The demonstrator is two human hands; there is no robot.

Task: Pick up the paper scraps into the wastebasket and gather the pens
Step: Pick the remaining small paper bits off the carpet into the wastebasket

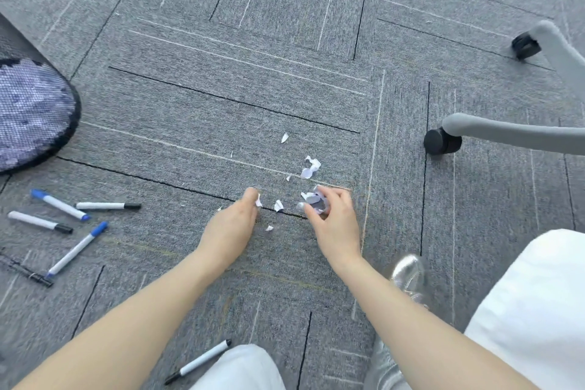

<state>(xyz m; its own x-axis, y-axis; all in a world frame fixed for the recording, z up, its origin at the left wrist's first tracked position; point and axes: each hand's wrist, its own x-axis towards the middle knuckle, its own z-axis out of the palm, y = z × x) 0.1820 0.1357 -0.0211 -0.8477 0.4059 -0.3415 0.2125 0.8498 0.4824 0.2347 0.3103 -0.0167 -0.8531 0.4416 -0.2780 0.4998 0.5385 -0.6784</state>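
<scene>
The carpet [253, 89] was rough, matt grey woven pile. The scraps [310, 168] were thin white paper, crumpled. The pens [60, 204] had smooth plastic barrels with a slight sheen. The wastebasket [34, 111] was black mesh. The chair legs [506, 133] looked smooth matt grey, their casters [441, 141] black plastic.

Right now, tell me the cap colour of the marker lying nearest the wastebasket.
Blue. The marker nearest the mesh wastebasket has a blue cap, seen clearly in the head view.
</scene>
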